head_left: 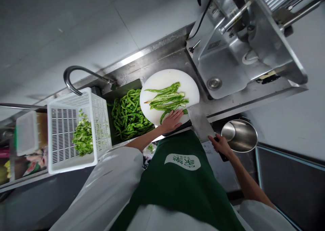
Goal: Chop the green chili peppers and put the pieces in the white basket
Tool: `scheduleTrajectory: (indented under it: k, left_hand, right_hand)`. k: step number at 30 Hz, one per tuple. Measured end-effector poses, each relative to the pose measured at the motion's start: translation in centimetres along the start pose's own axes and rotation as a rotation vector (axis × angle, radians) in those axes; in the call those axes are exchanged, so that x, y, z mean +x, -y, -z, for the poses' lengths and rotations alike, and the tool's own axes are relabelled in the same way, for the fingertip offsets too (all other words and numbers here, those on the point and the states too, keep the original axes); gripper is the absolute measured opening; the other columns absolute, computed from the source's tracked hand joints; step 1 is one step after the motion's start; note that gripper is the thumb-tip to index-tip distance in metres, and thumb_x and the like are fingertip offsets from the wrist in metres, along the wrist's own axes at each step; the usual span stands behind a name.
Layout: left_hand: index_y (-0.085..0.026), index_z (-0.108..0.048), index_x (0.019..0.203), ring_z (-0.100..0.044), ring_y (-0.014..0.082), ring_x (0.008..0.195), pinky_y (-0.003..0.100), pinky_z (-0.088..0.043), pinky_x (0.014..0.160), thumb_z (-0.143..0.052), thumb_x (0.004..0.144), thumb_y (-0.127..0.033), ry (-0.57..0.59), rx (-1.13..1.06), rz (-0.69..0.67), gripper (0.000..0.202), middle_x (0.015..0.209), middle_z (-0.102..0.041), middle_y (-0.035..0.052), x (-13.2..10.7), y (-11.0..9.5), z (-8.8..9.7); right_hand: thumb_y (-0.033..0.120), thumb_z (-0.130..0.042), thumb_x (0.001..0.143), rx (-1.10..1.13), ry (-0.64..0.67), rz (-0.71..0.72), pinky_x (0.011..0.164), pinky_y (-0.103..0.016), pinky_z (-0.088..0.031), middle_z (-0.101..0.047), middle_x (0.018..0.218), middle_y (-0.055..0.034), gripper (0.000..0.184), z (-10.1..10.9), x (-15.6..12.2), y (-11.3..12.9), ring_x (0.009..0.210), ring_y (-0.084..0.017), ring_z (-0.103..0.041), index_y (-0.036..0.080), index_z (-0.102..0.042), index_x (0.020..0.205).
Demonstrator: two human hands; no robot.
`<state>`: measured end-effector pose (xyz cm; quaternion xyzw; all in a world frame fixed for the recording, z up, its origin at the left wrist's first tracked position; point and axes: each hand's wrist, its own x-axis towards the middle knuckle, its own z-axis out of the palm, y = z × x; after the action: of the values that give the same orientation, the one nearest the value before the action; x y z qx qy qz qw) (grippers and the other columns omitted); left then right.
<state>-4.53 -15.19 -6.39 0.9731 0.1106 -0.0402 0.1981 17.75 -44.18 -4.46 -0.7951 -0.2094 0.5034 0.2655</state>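
Note:
A round white cutting board (162,80) lies on the steel counter with several long green peppers (167,99) across it. My left hand (172,120) rests flat on the board's near edge, fingers stretched onto the ends of the peppers. My right hand (221,145) is closed round the dark handle of a broad cleaver (200,122), whose blade lies flat on the counter to the right of the board.
A sink (128,114) left of the board is full of green peppers under a curved tap (76,71). A white slotted basket (76,129) holds chopped greens. A steel bowl (240,135) sits right of the cleaver. A metal slicing machine (243,38) stands behind.

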Motion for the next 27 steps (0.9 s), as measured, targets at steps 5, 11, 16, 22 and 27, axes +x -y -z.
scheduleTrajectory:
  k: [5, 11, 16, 22, 27]
  left_hand:
    - [-0.015, -0.019, 0.169, -0.016, 0.0266, 0.164, 0.05, -0.013, 0.134, -0.026, 0.11, -0.051, -0.004, 0.003, -0.008, 0.07, 0.174, -0.024, 0.0129, 0.0, 0.0, -0.1]
    - [-0.011, -0.022, 0.168, -0.016, 0.0275, 0.163, 0.05, -0.014, 0.133, -0.026, 0.11, -0.053, 0.002, 0.009, -0.021, 0.072, 0.174, -0.022, 0.0137, 0.2, -0.1, 0.0]
    - [-0.013, -0.017, 0.169, -0.018, 0.0261, 0.163, 0.05, -0.014, 0.133, -0.026, 0.109, -0.054, -0.01, 0.075, 0.019, 0.074, 0.174, -0.021, 0.0126, -0.6, -0.8, 1.1]
    - [-0.016, -0.012, 0.171, -0.022, 0.0301, 0.162, 0.056, -0.013, 0.133, -0.031, 0.107, -0.058, -0.037, 0.124, 0.139, 0.079, 0.174, -0.022, 0.0117, -2.9, -0.2, 1.4]
    - [-0.015, -0.01, 0.17, -0.019, 0.0305, 0.163, 0.056, -0.011, 0.133, -0.031, 0.106, -0.062, -0.032, 0.13, 0.144, 0.082, 0.175, -0.019, 0.0121, -3.1, 0.0, 0.6]
  right_hand:
    - [0.081, -0.055, 0.08, -0.069, 0.005, 0.028, 0.043, -0.027, -0.04, -0.052, 0.045, 0.004, 0.056, 0.6, 1.1, 0.4, 0.037, -0.015, -0.05, 0.026, -0.044, 0.076]
    - [0.077, -0.056, 0.08, -0.078, 0.067, 0.038, 0.04, -0.027, -0.036, -0.05, 0.046, 0.0052, 0.051, 1.7, 2.2, 1.0, 0.036, -0.015, -0.047, 0.026, -0.046, 0.079]
    - [0.073, -0.058, 0.082, -0.149, 0.081, 0.092, 0.044, -0.028, -0.038, -0.052, 0.045, 0.0037, 0.049, 1.6, 3.7, 1.9, 0.038, -0.016, -0.05, 0.025, -0.049, 0.079]
    - [0.079, -0.056, 0.08, -0.162, 0.074, 0.089, 0.042, -0.028, -0.037, -0.051, 0.044, 0.0036, 0.054, 1.3, 4.4, 1.8, 0.037, -0.015, -0.048, 0.025, -0.048, 0.078]
    - [0.079, -0.059, 0.079, -0.14, 0.127, 0.087, 0.042, -0.027, -0.037, -0.053, 0.047, 0.0041, 0.055, 1.1, 4.6, 1.7, 0.037, -0.015, -0.048, 0.024, -0.051, 0.082]
